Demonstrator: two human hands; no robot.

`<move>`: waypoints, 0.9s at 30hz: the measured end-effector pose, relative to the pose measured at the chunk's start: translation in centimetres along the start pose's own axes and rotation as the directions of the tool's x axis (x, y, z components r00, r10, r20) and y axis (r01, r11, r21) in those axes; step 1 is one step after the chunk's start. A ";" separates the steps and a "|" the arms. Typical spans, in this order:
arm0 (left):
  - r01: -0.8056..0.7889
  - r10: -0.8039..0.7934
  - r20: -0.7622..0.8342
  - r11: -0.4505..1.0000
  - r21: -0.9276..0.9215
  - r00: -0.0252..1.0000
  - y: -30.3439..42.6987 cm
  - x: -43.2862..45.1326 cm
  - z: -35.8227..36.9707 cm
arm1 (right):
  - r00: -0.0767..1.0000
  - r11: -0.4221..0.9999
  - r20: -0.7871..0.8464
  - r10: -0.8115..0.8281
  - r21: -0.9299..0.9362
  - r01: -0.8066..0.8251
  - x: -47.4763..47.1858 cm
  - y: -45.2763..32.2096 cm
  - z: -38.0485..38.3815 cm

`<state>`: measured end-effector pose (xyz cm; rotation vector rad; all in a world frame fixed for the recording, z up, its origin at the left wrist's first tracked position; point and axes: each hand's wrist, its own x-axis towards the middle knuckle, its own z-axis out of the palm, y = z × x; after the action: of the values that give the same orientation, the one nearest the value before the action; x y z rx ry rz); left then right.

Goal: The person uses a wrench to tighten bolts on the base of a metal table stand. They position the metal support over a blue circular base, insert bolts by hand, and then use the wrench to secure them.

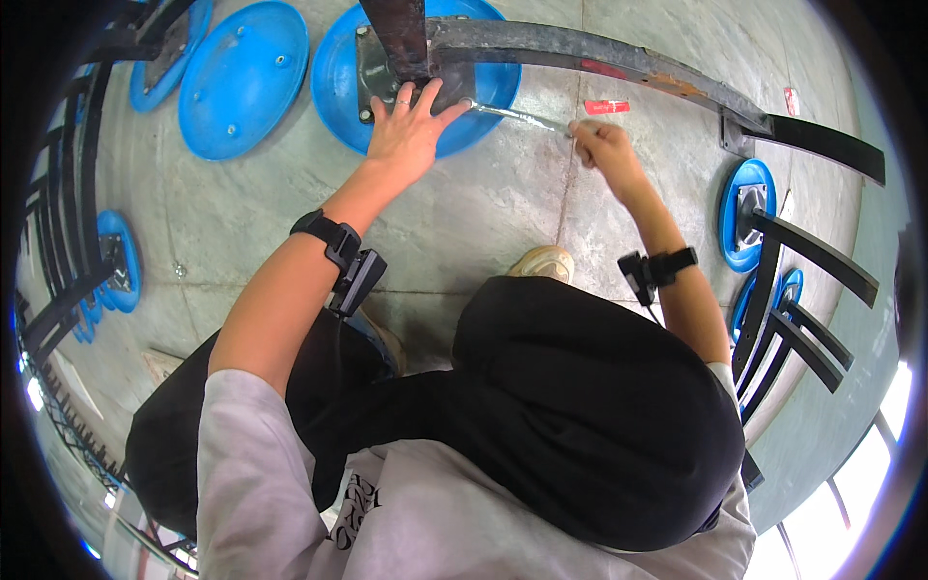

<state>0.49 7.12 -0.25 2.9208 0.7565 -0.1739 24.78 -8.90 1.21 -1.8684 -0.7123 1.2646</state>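
Note:
My left hand [409, 130] rests with spread fingers on a black metal mounting plate [377, 69], its thumb beside a bolt at the plate's near right corner. The plate lies on the underside of a round blue disc [330, 80], and a black metal post [399, 36] rises from it. A shiny metal wrench [525, 117] reaches from that corner bolt to my right hand [598, 141], whose fingers are closed around its far end. Which kind of wrench it is, I cannot tell.
A curved black metal bar [544, 43] runs rightward from the post. Another blue disc [243, 80] lies to the left. A red strip [607, 107] lies on the floor near my right hand. More black frames with blue discs [727, 217] stand at right and left.

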 end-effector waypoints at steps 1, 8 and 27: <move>0.004 -0.003 0.006 1.000 -0.001 1.000 0.0 0.0 0.0 | 0.998 1.000 -0.062 -0.009 -0.015 0.008 1.0 -0.4 -0.3; 0.006 -0.006 -0.003 1.000 0.022 1.000 0.6 0.1 0.2 | 0.981 0.991 -0.176 -0.085 -0.116 0.065 4.4 -1.0 -1.0; 0.036 -0.035 0.013 0.993 -0.111 0.999 0.3 0.6 -0.9 | 0.972 0.973 0.233 0.011 0.223 -0.065 -6.4 1.2 8.4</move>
<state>1.26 7.27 0.61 2.8005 0.7897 -0.1463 14.65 -12.30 1.58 -1.5710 -0.6218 1.5374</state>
